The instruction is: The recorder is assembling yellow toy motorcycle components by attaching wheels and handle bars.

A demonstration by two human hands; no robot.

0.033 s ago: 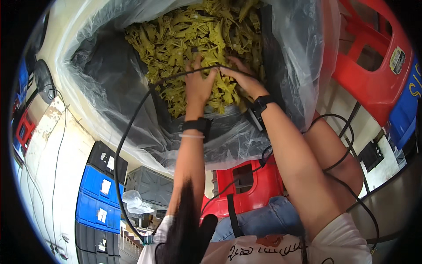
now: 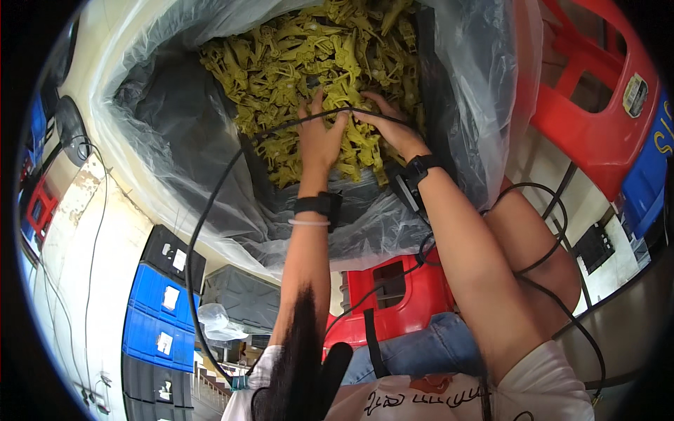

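black script (image 2: 425,401) marks the white shirt (image 2: 540,382), yellow letters (image 2: 661,142) the blue plastic (image 2: 640,200).

Open from above, walled at the sides
We find room inside the clear plastic liner (image 2: 481,98), mostly left of the heaped yellow-green pieces (image 2: 281,63). A black cable (image 2: 188,274) (it arches in front of both hands) crosses the way in. Between our left hand (image 2: 321,146) and right hand (image 2: 394,133) the gap is narrow; rightward, the liner's wall rises, with a red stool (image 2: 597,144) beyond.
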